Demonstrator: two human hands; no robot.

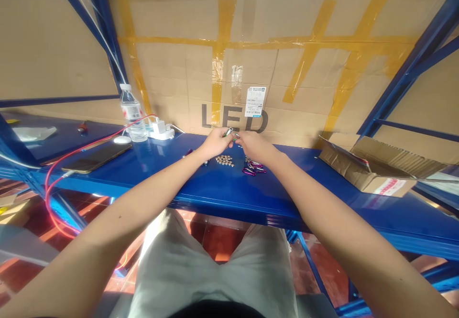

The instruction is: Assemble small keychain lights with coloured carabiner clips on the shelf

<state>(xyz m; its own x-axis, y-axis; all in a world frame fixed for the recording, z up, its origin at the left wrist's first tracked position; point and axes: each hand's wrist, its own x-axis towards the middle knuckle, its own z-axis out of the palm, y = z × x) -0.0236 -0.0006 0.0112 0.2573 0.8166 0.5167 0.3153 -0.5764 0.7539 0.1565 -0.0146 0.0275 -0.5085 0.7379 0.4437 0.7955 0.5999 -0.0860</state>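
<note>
My left hand (215,142) and my right hand (253,145) meet over the blue shelf (222,189), just in front of the cardboard wall. Between their fingertips sits a small green and silver metal piece (229,133), pinched from both sides. Below the hands lies a little heap of small round silvery parts (225,160). To its right is a bunch of pink and purple carabiner-like clips (253,167). One more small purple piece (188,153) lies by my left wrist.
A dark phone (96,158) on a red cable (60,177) lies at the left, with a water bottle (131,112), a white charger block (160,129) and a white puck (122,139). An open cardboard box (376,169) stands at the right. Blue rack posts frame both sides.
</note>
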